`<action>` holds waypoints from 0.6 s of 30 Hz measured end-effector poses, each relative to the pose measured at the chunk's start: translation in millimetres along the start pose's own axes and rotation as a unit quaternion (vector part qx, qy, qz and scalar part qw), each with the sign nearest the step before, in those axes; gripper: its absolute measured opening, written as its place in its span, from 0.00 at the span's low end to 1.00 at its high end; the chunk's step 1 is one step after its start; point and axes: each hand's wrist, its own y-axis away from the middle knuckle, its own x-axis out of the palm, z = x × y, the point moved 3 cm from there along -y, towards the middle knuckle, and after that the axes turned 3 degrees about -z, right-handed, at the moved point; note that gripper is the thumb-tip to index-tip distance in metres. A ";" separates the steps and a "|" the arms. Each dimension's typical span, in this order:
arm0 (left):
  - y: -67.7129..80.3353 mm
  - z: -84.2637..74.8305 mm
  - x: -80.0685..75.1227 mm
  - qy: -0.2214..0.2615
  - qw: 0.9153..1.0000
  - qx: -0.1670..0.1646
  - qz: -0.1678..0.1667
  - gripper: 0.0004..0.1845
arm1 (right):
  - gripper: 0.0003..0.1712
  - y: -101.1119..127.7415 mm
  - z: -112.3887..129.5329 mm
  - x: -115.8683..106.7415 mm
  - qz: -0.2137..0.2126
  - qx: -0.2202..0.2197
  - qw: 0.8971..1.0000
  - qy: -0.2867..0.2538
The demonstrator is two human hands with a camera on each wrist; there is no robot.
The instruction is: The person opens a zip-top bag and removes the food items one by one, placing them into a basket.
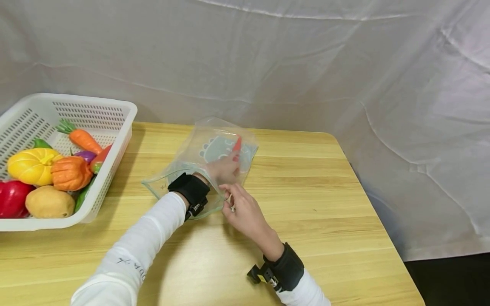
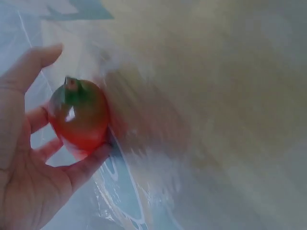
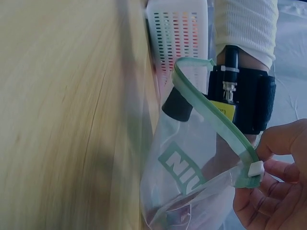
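My left hand (image 1: 222, 168) is inside a clear zip bag (image 1: 187, 148) with a pale green rim and a printed design. Within the bag, its bent fingers (image 2: 91, 163) hold a red pepper (image 2: 79, 120) with a green stem end, while the upper digit stands away from it. The pepper shows through the plastic in the head view as a narrow red shape. At the bag's mouth, my right hand (image 1: 245, 212) pinches the green zip edge (image 3: 216, 112) beside its white slider (image 3: 256, 168). The bag lies on the table, its mouth towards me.
A white plastic basket (image 1: 128, 123) stands at the left with several toy vegetables, among them a carrot (image 1: 85, 140), a yellow pumpkin (image 1: 32, 165) and a potato (image 1: 49, 202). Wooden tabletop (image 1: 306, 191) extends to the right. Grey cloth (image 1: 229, 55) hangs behind the table.
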 end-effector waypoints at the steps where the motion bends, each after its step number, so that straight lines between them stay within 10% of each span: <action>1: 0.5 0.6 -0.4 -0.007 1.000 0.000 -0.008 0.03 | 0.24 -0.1 -0.3 0.0 0.001 0.001 1.000 0.001; 4: 2.1 1.0 -1.3 -0.025 0.999 -0.002 -0.031 0.06 | 0.24 0.0 -0.7 -0.4 0.002 0.004 1.000 0.000; 10: 7.9 -1.3 -2.2 0.004 0.998 -0.043 -0.041 0.46 | 0.24 0.0 -2.1 -0.6 0.002 0.008 1.000 0.002; 18: 14.3 -1.0 -3.6 -0.019 0.998 -0.063 -0.008 0.41 | 0.24 -0.2 -1.6 -0.8 0.000 0.008 1.000 0.003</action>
